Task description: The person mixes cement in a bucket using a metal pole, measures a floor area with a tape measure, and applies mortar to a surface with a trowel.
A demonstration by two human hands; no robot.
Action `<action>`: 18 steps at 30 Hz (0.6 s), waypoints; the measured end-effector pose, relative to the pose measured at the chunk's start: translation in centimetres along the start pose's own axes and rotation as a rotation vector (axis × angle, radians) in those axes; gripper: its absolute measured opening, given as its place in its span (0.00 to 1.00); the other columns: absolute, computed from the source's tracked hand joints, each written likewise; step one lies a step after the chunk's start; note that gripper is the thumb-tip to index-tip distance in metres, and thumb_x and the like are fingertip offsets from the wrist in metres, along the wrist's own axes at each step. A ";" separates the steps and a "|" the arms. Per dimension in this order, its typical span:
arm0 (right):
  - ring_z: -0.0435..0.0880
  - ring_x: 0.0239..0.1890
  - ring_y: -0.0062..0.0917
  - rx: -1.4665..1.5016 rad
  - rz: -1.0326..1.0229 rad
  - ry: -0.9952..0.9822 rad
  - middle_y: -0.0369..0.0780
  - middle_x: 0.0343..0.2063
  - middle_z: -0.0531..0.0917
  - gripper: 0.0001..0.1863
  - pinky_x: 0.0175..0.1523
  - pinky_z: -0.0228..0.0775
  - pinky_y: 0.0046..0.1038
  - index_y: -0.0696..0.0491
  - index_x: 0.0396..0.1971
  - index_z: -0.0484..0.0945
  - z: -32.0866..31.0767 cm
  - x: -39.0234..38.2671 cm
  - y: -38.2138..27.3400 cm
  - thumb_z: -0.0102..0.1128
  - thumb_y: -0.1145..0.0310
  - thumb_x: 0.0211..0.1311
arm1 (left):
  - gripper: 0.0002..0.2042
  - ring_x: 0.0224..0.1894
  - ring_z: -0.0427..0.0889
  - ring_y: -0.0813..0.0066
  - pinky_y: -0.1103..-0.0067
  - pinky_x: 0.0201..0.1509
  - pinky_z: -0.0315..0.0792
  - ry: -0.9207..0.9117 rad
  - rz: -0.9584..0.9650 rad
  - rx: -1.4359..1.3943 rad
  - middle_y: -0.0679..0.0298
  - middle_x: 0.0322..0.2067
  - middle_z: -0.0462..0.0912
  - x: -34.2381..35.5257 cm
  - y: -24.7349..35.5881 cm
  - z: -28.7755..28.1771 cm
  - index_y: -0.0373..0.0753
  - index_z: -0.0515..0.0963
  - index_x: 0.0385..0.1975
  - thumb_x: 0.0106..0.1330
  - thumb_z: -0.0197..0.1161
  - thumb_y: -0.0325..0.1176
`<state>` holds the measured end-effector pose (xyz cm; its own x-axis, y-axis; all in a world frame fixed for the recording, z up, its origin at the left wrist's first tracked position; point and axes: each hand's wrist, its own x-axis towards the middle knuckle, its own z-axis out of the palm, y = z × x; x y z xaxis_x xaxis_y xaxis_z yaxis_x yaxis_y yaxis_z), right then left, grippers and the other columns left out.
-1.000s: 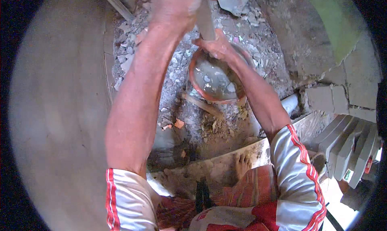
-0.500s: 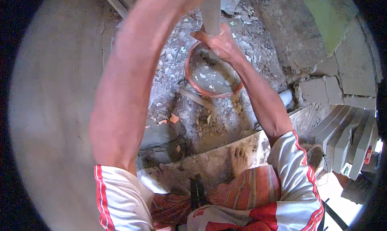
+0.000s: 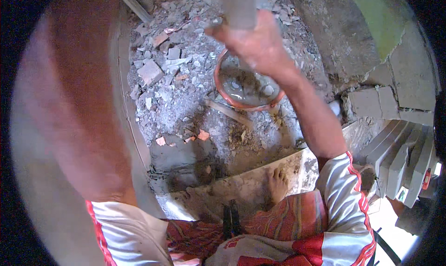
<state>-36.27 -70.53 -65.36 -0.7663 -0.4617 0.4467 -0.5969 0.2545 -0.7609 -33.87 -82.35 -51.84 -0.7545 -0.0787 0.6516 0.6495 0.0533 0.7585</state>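
Note:
My right hand [image 3: 253,43] grips a long grey bar [image 3: 237,3] that runs off the top edge, and is blurred by motion. Beneath it is an orange-rimmed round tub [image 3: 244,101] holding murky grey liquid with pale lumps, partly hidden by the hand and wrist. My left forearm [image 3: 83,122] is heavily smeared along the left side and reaches the top edge, with the hand itself out of sight.
Broken rubble [image 3: 162,80] surrounds the tub, with a wooden stick [image 3: 225,113] lying beside it. My bare foot [image 3: 278,182] rests on a dirty ledge. Stacked grey slabs [image 3: 399,159] lean at the right, below cracked tiles [image 3: 371,103]; a large grey surface runs along the left.
My left arm has swung sharply left, and its hand has left the view. My right hand has risen with the bar, uncovering more of the rubble to the left of the tub.

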 end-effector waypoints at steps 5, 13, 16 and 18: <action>0.83 0.29 0.22 0.283 0.383 -0.102 0.38 0.24 0.84 0.14 0.36 0.74 0.30 0.56 0.30 0.82 3.5 -3.2 4.6 0.68 0.59 0.55 | 0.20 0.16 0.70 0.81 0.78 0.24 0.72 0.035 -0.026 -0.019 0.67 0.18 0.71 -1.1 -0.8 0.1 0.32 0.74 0.45 0.65 0.62 0.45; 0.84 0.31 0.22 0.374 0.363 0.114 0.40 0.27 0.86 0.11 0.37 0.76 0.31 0.57 0.34 0.83 7.0 -7.0 13.1 0.67 0.66 0.57 | 0.17 0.15 0.71 0.83 0.79 0.19 0.71 0.367 -0.264 -0.129 0.70 0.15 0.70 -4.8 -6.3 3.6 0.32 0.78 0.36 0.64 0.64 0.43; 0.84 0.31 0.22 0.348 0.405 0.072 0.40 0.26 0.86 0.10 0.38 0.76 0.31 0.57 0.32 0.82 7.7 -6.4 14.9 0.68 0.66 0.55 | 0.14 0.16 0.72 0.79 0.77 0.23 0.70 0.228 -0.274 -0.204 0.69 0.14 0.72 -4.6 -8.8 2.0 0.37 0.77 0.24 0.59 0.68 0.41; 0.83 0.29 0.22 0.245 0.287 0.089 0.39 0.25 0.85 0.10 0.37 0.76 0.31 0.57 0.30 0.82 7.7 -5.8 15.1 0.68 0.65 0.55 | 0.12 0.14 0.68 0.77 0.75 0.22 0.68 0.299 -0.328 -0.238 0.66 0.13 0.70 -4.8 -9.4 1.7 0.40 0.74 0.17 0.57 0.69 0.35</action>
<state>-38.98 -70.56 -83.04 -0.9181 -0.3228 0.2299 -0.2885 0.1468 -0.9462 -36.51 -80.77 -62.05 -0.8851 -0.3371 0.3210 0.4125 -0.2483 0.8765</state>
